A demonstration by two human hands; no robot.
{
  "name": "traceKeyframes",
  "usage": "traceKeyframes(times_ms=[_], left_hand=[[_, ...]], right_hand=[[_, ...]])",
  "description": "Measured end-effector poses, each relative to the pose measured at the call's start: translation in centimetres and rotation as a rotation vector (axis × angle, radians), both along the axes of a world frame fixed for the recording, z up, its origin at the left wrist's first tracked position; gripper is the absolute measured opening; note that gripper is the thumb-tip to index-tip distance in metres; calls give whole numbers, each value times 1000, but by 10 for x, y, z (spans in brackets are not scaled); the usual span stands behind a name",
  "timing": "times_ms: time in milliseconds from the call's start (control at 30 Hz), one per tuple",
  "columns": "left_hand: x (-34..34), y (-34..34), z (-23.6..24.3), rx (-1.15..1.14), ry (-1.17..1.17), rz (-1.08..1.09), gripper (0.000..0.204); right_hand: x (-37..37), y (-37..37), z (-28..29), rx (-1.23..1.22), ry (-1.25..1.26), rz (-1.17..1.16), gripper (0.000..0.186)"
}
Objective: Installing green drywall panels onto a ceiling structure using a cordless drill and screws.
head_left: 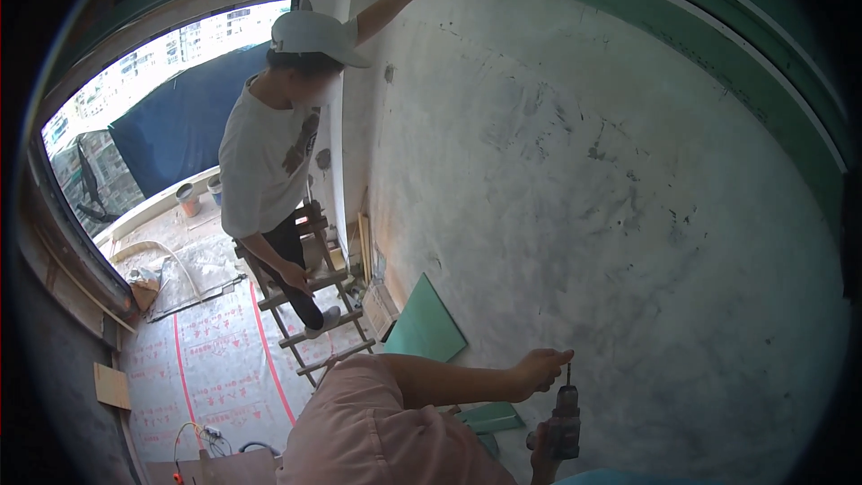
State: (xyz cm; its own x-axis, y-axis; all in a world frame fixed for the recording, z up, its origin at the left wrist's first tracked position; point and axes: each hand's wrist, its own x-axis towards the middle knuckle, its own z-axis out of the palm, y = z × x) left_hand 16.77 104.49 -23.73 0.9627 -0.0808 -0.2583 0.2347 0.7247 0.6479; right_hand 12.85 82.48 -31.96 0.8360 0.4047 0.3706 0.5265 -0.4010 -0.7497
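The left hand [539,370] pinched the upright bit of a cordless drill [564,427], fingers closed at its tip; the right hand [541,458] gripped the handle directly below.

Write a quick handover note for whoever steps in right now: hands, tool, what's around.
Left hand: fingers pinched at the bit tip of the cordless drill; whether a screw is there is too small to tell.
Right hand: grips the drill, bit pointing up.
Grey wall ahead; green board offcut leans at its base.
A co-worker stands on the wooden ladder, one hand at the ceiling.
Nothing driven yet here.
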Motion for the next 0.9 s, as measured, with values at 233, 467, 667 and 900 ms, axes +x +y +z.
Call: traceKeyframes(times_ms=[233, 467, 667, 900], left_hand=[[72, 199, 139, -134, -160, 741, 39], [68, 407, 335, -174, -557, 1189, 28], [55, 672, 430, 288, -712, 1368, 28], [96, 575, 465, -188, -957, 1074, 47]], right_hand=[[50, -65, -21, -20, -97, -34, 14], [62, -51, -29, 319, 330, -103, 10], [49, 46, -97, -8, 289, -63, 23], [12, 186, 6, 337, 136, -382, 16]])
